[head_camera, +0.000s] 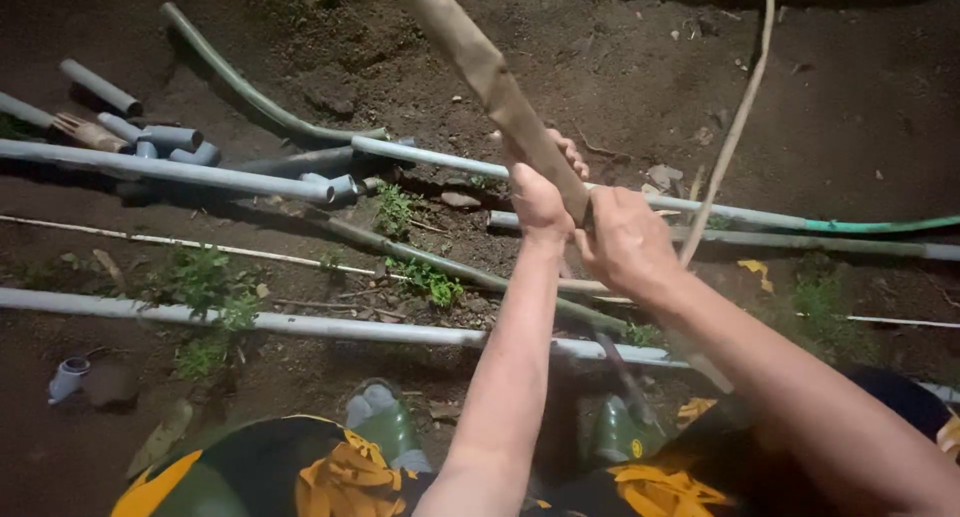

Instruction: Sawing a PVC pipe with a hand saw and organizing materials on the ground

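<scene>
Both of my hands grip a long wooden tool handle (470, 57) that slants from the top middle down toward my feet. My left hand (540, 182) wraps the handle higher up, and my right hand (622, 239) clasps it just below. The tool's dark lower end (625, 377) reaches the ground between my two green boots (385, 427). Dark soil lies under it.
Several grey plastic pipes (150, 169) lie across the dirt, with short pipe offcuts (170, 137) piled at the upper left. A curved green hose (250, 92) and a thin stick (735, 127) lie nearby. Small weeds (205, 287) grow beside a long pipe (320, 325).
</scene>
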